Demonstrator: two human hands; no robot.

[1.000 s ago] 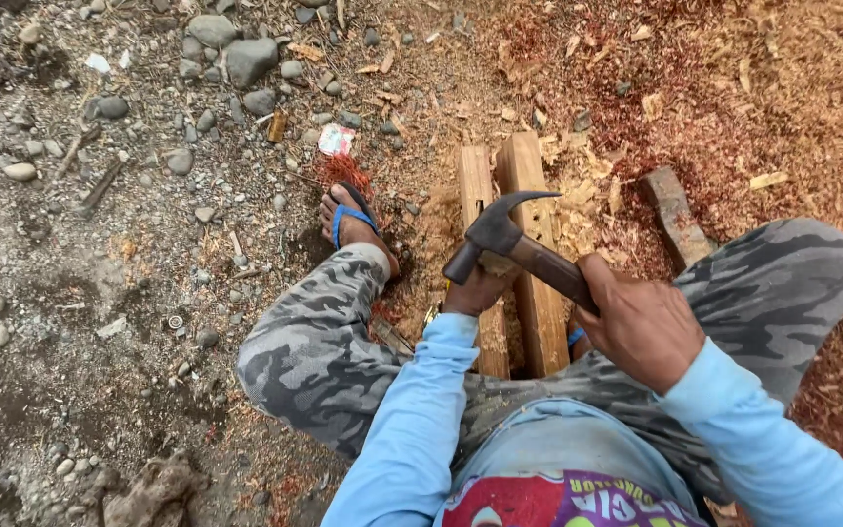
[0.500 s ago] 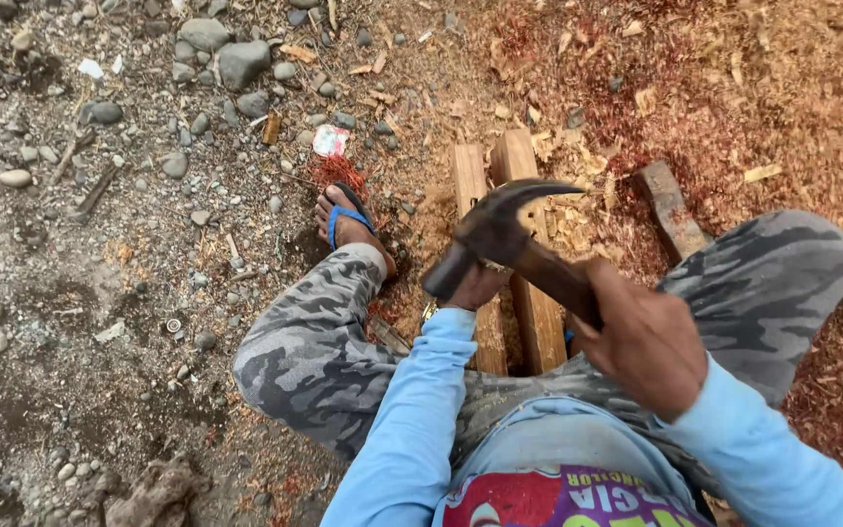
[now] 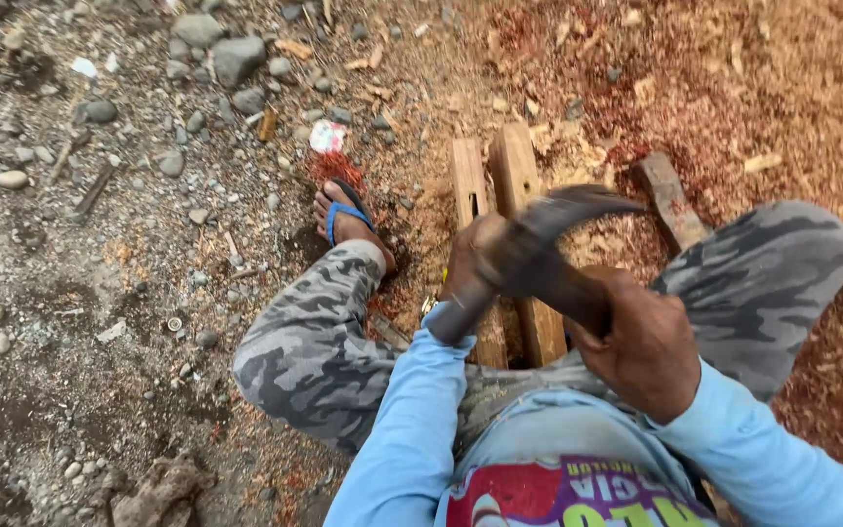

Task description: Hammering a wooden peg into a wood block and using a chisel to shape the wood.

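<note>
Sitting on gravel (image 3: 100,293), sawdust (image 3: 753,107), wooden planks (image 3: 500,176)

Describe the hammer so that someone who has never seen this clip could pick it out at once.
Start at the two pale wooden slats lying side by side on the reddish sawdust between the seated person's knees. Just above them the right hand grips a brown handle, motion-blurred. At its top sits the hammer head: dark metal with a curved claw pointing right, the only metal tool among wood, chips and stones.

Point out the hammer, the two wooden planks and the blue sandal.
hammer (image 3: 548,234): head view, blurred metal head.
wooden planks (image 3: 514,166): head view, right plank's far end.
blue sandal (image 3: 343,211): head view, strap over foot.
</note>
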